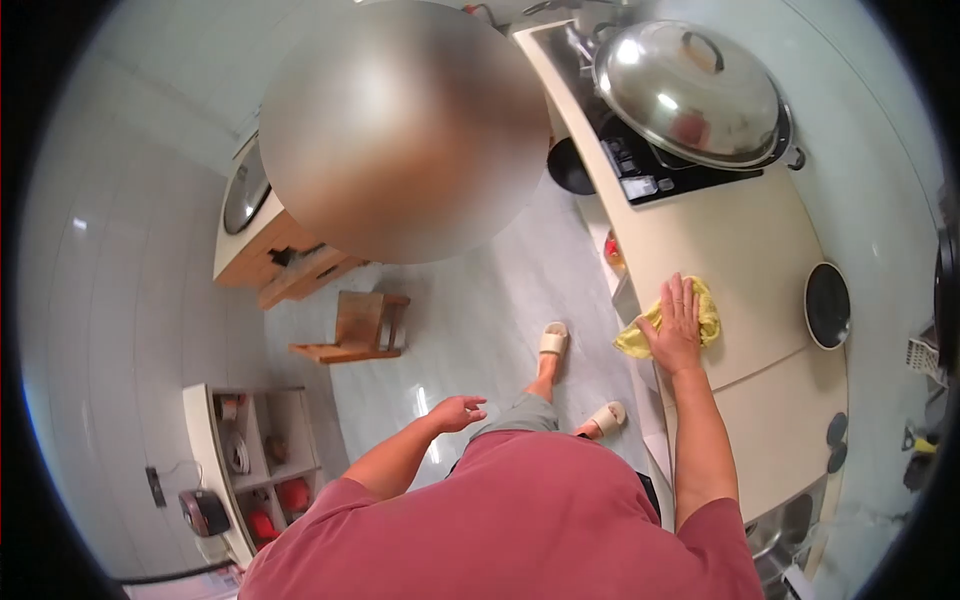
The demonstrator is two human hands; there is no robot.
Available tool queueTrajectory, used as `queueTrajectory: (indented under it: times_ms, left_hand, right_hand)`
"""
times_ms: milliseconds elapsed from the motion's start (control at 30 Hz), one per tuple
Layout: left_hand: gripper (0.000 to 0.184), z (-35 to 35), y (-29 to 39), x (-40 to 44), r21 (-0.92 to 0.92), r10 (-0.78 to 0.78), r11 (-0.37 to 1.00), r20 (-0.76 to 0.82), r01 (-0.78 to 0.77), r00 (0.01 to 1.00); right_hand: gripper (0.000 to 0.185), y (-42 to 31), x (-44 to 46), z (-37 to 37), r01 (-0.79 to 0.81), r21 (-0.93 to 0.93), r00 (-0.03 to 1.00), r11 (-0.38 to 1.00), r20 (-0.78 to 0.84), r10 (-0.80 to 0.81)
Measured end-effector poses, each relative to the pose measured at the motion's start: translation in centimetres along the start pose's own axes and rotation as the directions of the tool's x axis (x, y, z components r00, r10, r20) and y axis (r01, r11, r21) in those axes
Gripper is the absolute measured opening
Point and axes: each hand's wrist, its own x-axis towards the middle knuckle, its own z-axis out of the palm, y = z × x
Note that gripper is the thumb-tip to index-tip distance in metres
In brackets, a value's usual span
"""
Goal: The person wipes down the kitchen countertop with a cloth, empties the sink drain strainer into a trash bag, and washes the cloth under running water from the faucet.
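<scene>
My right hand [674, 325] lies flat on a yellow cloth [707, 310], its fingers stretched out and pointing away from me. The cloth rests on the cream countertop [750, 250], partly at its left edge. My left hand [458, 412] hangs in the air over the floor to the left of the counter, with its fingers apart and nothing in them. Beyond the cloth, a large wok with a domed metal lid [690, 95] stands on the black stove [650, 185].
A dark pan [827, 306] leans at the counter's right side. At the lower right is a sink [785, 530]. A wooden chair [360, 325] stands on the grey floor, with an open shelf [270, 440] at lower left. A blurred round patch hides the upper middle.
</scene>
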Motion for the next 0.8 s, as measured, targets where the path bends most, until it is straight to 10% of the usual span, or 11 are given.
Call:
queueTrajectory:
  times_ms: [133,267,467,800]
  left_hand:
    - [0.053,-6.2,2.1,6.3,0.014,0.094,0.996,-0.066,-0.093,0.993]
    - [0.054,-11.5,2.5,10.3,-0.579,-0.084,0.811,-0.262,-0.087,0.961]
    - [0.056,-16.3,0.2,13.2,-0.201,-0.178,0.967,-0.096,0.156,0.979]
    - [0.054,-18.2,3.8,17.0,-0.085,-0.038,0.996,-0.075,0.032,0.996]
  right_hand:
    - [0.078,0.9,-1.4,-0.5,-0.071,-0.076,0.993,0.995,-0.105,0.063]
    - [0.08,-2.5,0.0,0.2,-0.303,-0.168,0.953,0.938,-0.063,0.296]
    - [0.082,-2.1,10.0,2.9,-0.325,-0.188,0.946,0.927,-0.068,0.318]
    - [0.085,-0.5,16.9,5.4,-0.417,-0.239,0.904,0.877,-0.208,0.373]
